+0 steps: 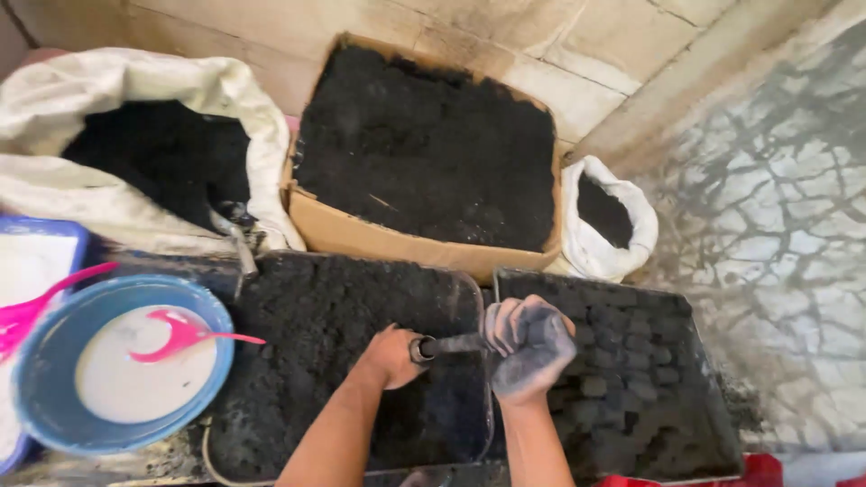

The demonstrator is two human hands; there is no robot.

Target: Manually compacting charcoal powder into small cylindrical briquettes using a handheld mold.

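Cardboard box [347,230] at top centre, filled with black powder, standing against a pale stone wall. White sack [135,81] at upper left, open and holding the same black material; a smaller white bag [622,230] beside the box's right corner. Two dark trays below: left tray [469,298] heaped with loose black powder, right tray [695,361] packed with rows of small black pressed pieces. Blue bowl [36,397] at lower left, containing white liquid and a pink spoon [185,334]. Left hand [390,356], clenched around the round end of a metal tube tool [451,344] over the left tray. Right hand [528,347], blackened with powder, fingers closed around the tool's other end, above the rim between the two trays.
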